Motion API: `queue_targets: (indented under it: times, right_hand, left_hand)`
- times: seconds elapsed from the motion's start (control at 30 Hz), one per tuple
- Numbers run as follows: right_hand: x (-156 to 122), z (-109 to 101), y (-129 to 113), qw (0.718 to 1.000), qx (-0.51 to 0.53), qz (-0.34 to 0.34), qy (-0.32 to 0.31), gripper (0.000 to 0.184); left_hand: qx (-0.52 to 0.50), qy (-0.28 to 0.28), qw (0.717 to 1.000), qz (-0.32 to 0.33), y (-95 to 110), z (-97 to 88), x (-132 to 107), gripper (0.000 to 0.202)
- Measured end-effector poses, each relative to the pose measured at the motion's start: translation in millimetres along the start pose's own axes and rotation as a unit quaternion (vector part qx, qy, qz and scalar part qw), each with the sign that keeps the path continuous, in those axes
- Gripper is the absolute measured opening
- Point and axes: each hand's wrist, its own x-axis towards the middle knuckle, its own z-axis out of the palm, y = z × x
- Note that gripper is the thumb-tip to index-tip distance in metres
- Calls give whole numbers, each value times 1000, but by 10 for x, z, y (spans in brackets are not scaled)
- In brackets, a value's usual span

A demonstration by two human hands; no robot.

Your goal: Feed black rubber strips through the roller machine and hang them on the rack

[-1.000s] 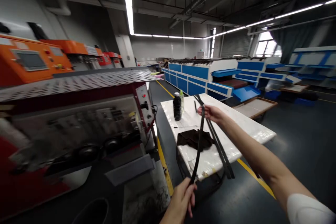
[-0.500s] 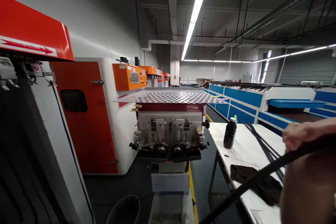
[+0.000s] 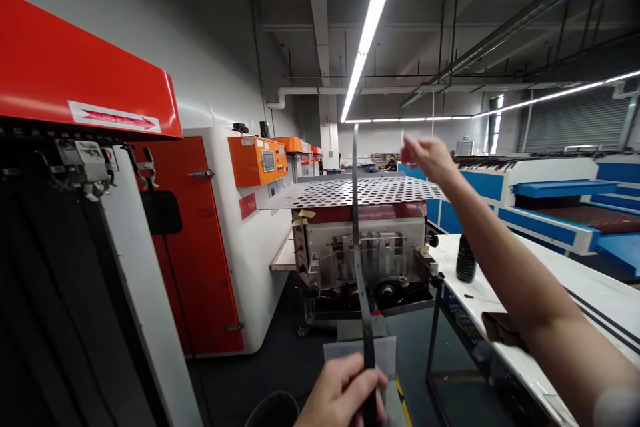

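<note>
My left hand is closed around the lower part of a long black strap, thumb pressed on its face. The strap stands nearly upright, bending slightly, and its upper end reaches the level of the ceiling lights. My right hand is raised with the arm stretched forward, to the right of the strap's top and apart from it. Its fingers are smeared by motion, and nothing shows in them. Behind the strap is a machine with a clear cover and a perforated metal sheet on top.
A red machine with metal clips stands at left, before a cabinet with an orange-red door. On the right, a white table holds a dark bottle, a brown cloth and black straps. A bin sits on the floor.
My left hand has come into view holding the strap, which now stands upright in front of me. My right hand has moved forward and left from the right edge. The view has turned left.
</note>
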Motion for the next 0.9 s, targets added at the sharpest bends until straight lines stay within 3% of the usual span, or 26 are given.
queue_targets:
  times: [0.03, 0.1, 0.17, 0.27, 0.33, 0.4, 0.43, 0.5, 0.57, 0.7, 0.8, 0.9]
  right_hand:
    - [-420, 76, 22, 995, 51, 42, -74, 58]
    - [-1250, 279, 40, 938, 155, 153, -271, 57]
    - [-1879, 508, 41, 874, 264, 214, -348, 42]
    - [-2273, 742, 32, 830, 356, 224, -367, 23]
    - [-2254, 769, 12, 828, 369, 211, -365, 24]
    - [-2115, 703, -30, 826, 353, 195, -393, 31]
    - [-2016, 648, -60, 824, 338, 182, -417, 33]
    - [-1766, 519, -132, 832, 292, 131, -453, 35]
    - [-1449, 396, -201, 869, 232, 47, -434, 34]
    - [-785, 269, -232, 937, 129, -81, -314, 28]
    - [-505, 305, -109, 956, 96, -115, -252, 26]
    - [-479, 420, 77, 957, 101, -109, -248, 25]
  left_hand:
    - [-17, -18, 999, 25, 132, -34, 87, 44]
    - [-38, -38, 996, 65, 313, -74, 259, 42]
    - [-36, -52, 995, 80, 383, -104, 392, 40]
    - [7, -112, 992, 55, 443, -201, 533, 50]
    - [39, -123, 991, 28, 601, -320, 638, 65]
    - [42, -81, 996, 25, 926, -467, 791, 71]
    - [30, -46, 998, 37, 1146, -542, 888, 65]
    - [6, -39, 995, 92, 1664, -674, 1111, 44]
    - [19, -14, 990, 142, 2207, -766, 1348, 20]
    - [20, 22, 966, 259, 3063, -812, 1708, 11]
    - [26, 50, 949, 311, 3332, -763, 1811, 5]
    - [52, 75, 942, 323, 3295, -700, 1824, 4]
